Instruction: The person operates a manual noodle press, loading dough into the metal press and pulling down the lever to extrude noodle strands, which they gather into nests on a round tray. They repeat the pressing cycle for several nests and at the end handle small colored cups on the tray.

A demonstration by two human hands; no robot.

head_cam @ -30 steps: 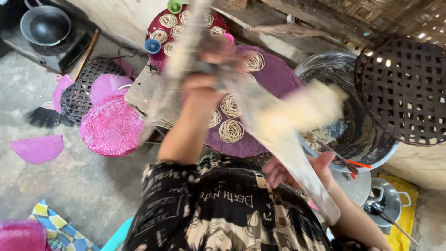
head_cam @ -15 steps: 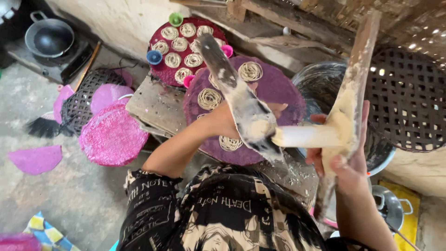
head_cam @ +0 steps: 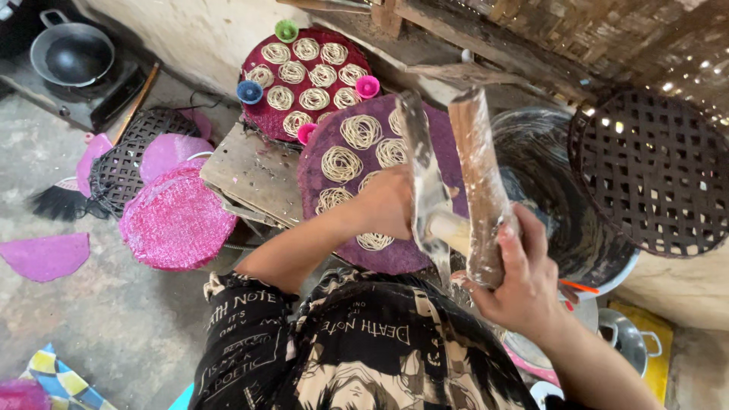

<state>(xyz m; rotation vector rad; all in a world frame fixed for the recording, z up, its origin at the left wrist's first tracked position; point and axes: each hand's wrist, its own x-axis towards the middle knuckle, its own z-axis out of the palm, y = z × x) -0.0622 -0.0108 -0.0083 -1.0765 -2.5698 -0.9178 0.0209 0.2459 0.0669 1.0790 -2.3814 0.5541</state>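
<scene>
My left hand (head_cam: 387,203) grips the left handle (head_cam: 420,167) of a wooden dough-smeared noodle press. My right hand (head_cam: 516,277) is wrapped around its right handle (head_cam: 478,182). The two handles stand close together, almost upright, above a round purple mat (head_cam: 334,190) that carries several coils of white noodle strands (head_cam: 361,130). A pale cylinder (head_cam: 448,228) shows between the handles near my hands.
A second dark red mat (head_cam: 262,114) with several noodle coils and small coloured cups (head_cam: 248,92) lies behind. A large dark basin (head_cam: 554,212) and a woven lattice tray (head_cam: 653,175) are at right. Pink mats (head_cam: 175,220), a black basket (head_cam: 125,163) and a wok (head_cam: 72,55) lie at left.
The press handles have swung from spread apart to nearly closed and upright. My right hand moved left toward my left hand.
</scene>
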